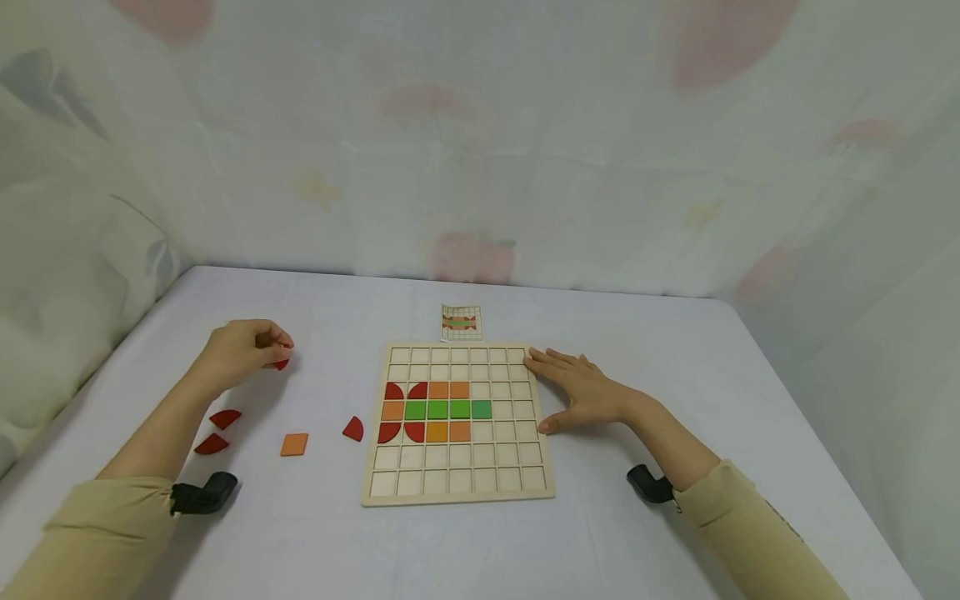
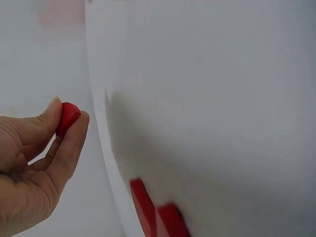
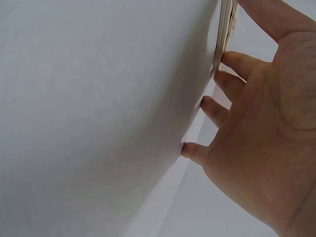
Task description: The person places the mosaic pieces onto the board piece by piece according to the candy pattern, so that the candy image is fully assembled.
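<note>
My left hand (image 1: 238, 354) (image 2: 39, 168) pinches a red quarter-circle piece (image 1: 281, 364) (image 2: 68, 117) between thumb and fingers, above the table's left side. Spread along the right edge of the wooden grid board (image 1: 459, 502) (image 3: 223, 34) is my right hand (image 1: 588, 392) (image 3: 266, 118), its fingers extended, thumb and fingertips at the board's edge. Three rows of the board hold red quarter-circle pieces (image 1: 388, 432), orange squares (image 1: 459, 390) and green squares (image 1: 437, 409). Behind the board lies a small pattern card (image 1: 461, 322).
Two red pieces (image 1: 225, 418) (image 2: 143, 205) lie near my left forearm. An orange square (image 1: 295, 444) and another red piece (image 1: 352, 429) lie left of the board. A patterned cloth (image 1: 600, 208) hangs behind the white table (image 1: 480, 550).
</note>
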### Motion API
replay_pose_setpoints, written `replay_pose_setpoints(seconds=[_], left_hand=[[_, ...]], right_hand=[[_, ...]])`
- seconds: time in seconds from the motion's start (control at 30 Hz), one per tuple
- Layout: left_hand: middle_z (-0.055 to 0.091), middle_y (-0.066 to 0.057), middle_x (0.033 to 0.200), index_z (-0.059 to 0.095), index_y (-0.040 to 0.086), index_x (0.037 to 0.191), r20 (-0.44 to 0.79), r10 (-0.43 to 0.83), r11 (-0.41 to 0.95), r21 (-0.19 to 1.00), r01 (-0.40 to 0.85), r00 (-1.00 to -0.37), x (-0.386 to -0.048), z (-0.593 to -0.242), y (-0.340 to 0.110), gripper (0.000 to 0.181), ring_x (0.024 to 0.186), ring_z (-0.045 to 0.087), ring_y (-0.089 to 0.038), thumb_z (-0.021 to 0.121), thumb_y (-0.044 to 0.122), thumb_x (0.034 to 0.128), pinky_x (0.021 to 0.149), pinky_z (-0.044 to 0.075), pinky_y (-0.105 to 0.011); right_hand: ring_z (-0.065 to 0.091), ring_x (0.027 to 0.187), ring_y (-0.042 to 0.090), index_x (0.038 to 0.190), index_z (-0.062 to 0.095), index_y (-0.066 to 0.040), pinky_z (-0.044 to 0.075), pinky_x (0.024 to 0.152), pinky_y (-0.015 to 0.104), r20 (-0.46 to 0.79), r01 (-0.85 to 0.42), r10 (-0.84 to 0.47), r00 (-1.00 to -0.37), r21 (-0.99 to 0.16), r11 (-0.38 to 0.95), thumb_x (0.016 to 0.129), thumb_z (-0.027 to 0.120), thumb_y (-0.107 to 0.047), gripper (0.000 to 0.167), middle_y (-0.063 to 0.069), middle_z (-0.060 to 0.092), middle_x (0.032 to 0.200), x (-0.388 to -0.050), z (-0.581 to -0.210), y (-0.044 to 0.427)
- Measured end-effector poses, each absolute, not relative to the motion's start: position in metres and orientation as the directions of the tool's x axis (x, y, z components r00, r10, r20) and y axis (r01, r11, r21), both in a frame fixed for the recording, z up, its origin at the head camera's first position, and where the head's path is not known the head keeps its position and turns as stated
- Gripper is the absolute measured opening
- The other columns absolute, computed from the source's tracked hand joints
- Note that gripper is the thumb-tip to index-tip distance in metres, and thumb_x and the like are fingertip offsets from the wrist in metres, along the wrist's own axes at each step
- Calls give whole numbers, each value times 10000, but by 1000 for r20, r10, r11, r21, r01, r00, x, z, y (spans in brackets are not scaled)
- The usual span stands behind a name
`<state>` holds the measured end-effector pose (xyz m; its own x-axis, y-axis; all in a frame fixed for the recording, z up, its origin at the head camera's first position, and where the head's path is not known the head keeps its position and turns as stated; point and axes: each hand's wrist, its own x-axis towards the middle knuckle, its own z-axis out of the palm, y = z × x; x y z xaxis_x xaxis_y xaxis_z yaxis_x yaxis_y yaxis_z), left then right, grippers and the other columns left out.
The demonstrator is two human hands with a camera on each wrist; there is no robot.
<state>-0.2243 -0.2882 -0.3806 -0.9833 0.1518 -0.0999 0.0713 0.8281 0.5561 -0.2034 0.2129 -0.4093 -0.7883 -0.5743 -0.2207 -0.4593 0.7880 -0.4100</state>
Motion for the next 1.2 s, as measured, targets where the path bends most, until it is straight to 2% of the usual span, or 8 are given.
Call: replay_pose_setpoints(seconds=[0.13, 0.37, 0.57, 0.7, 1.0, 1.2], left_hand=[[724, -94, 908, 659, 38, 1038, -108, 172, 805, 588, 77, -979, -223, -378, -273, 187, 814, 683, -191, 669, 191, 930, 683, 509, -258], [730, -29, 884, 693, 113, 987, -98, 197, 793, 601, 100, -975, -217, -371, -245, 146, 823, 684, -202, 707, 228, 897, 694, 487, -287], [713, -33, 863, 691, 110, 952, -93, 220, 755, 647, 109, -971, -212, -368, -218, 171, 778, 677, -149, 761, 234, 858, 693, 480, -288], [693, -37, 849, 686, 107, 923, -96, 238, 732, 672, 114, -967, -211, -366, -198, 170, 764, 676, -161, 777, 224, 840, 680, 489, -287], [701, -59, 901, 712, 105, 941, -97, 357, 683, 706, 188, -929, -212, -372, -140, 96, 735, 653, -134, 752, 150, 865, 649, 516, -248], [731, -41, 879, 728, 110, 921, -64, 410, 656, 714, 245, -910, -211, -373, -99, 33, 763, 629, -135, 707, 105, 896, 689, 512, -252]], right_hand=[[116, 1561, 338, 1574, 254, -205, 88, 1158, 737, -219, -460, -576, -788, -411, 787, 773, 743, -582, 1012, -11, 138, 1681, -203, -409, 213], [114, 1561, 339, 1575, 249, -207, 89, 1158, 738, -219, -467, -580, -785, -406, 786, 775, 738, -589, 1013, -10, 141, 1681, -204, -410, 212], [113, 1560, 347, 1574, 251, -204, 85, 1158, 738, -221, -467, -582, -783, -409, 784, 774, 741, -588, 1014, 0, 141, 1681, -205, -410, 212], [108, 1560, 347, 1575, 248, -206, 83, 1159, 737, -224, -467, -582, -782, -407, 785, 777, 735, -591, 1011, 2, 137, 1681, -205, -410, 211], [110, 1561, 339, 1575, 248, -205, 81, 1162, 733, -226, -459, -574, -787, -408, 789, 775, 737, -587, 1012, -5, 144, 1680, -205, -409, 213], [105, 1561, 342, 1575, 248, -209, 77, 1164, 731, -234, -450, -568, -789, -411, 793, 775, 738, -580, 1009, 2, 142, 1680, -203, -409, 213]])
